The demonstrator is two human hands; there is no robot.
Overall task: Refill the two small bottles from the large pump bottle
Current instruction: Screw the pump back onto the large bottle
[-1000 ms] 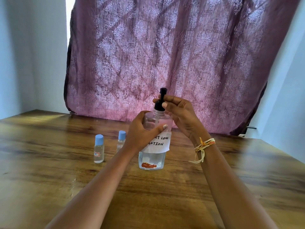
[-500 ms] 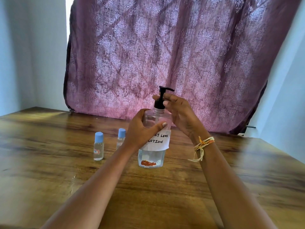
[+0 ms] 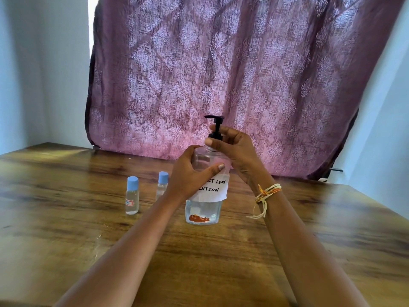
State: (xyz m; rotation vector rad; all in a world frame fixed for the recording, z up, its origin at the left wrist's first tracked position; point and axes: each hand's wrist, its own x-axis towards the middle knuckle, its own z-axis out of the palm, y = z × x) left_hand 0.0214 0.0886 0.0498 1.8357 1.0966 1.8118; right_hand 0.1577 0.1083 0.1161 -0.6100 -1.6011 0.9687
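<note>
Large pump bottle (image 3: 204, 196) upright on wooden table (image 3: 66, 240); clear, rigid plastic, low liquid, so likely light, smooth wall slippery. Best hold: mid-body and black pump collar (image 3: 215, 136). Left hand (image 3: 188, 173) wrapped round body over paper label (image 3: 212, 187), thumb across front. Right hand (image 3: 234, 149) pinches collar from bottle's right, wrist bent, thread bracelet (image 3: 265, 191) visible. Two small bottles (image 3: 132, 194), blue caps on, left of pump bottle, well apart from hands.

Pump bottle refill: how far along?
Done: nothing poured. In hand: left hand grips the pump bottle; right hand fingers pinch the pump collar. Left: both small bottles stand capped on the table.
</note>
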